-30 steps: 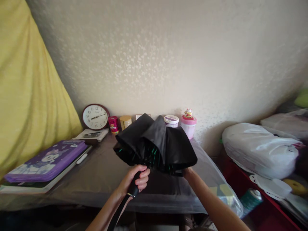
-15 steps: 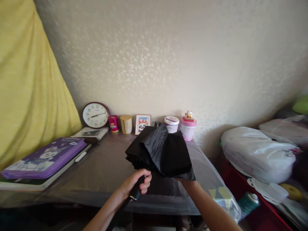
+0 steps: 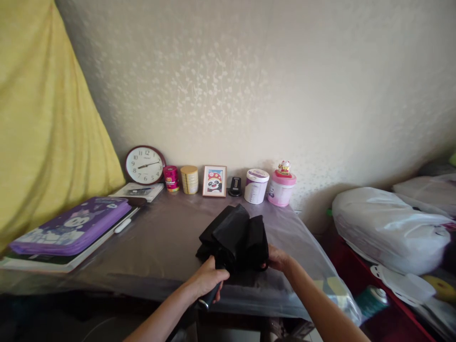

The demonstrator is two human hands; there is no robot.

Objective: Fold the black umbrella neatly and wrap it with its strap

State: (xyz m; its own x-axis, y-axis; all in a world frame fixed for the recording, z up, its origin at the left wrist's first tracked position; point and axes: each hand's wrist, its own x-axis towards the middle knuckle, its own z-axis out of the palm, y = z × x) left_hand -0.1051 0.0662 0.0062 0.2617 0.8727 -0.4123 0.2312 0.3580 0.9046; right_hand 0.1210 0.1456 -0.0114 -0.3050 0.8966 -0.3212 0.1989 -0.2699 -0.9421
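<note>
A black folding umbrella (image 3: 235, 232) is held above the front part of the table, its canopy in loose, partly gathered folds. My left hand (image 3: 210, 278) is closed around its handle, whose end points down toward me. At the canopy's right side is my right hand (image 3: 278, 258), fingers curled against the fabric. Its fingertips are partly hidden behind the folds.
A plastic-covered table (image 3: 160, 237) spreads below. Along the wall stand a clock (image 3: 145, 165), a picture frame (image 3: 214, 181), a white tub (image 3: 256, 186) and a pink-lidded tub (image 3: 281, 188). A purple case (image 3: 74, 225) lies left; a white bag (image 3: 388, 228) sits right.
The canopy has been drawn in smaller and sits lower, uncovering the tubs behind. My right hand has come from underneath to the canopy's right side. My left hand still holds the handle.
</note>
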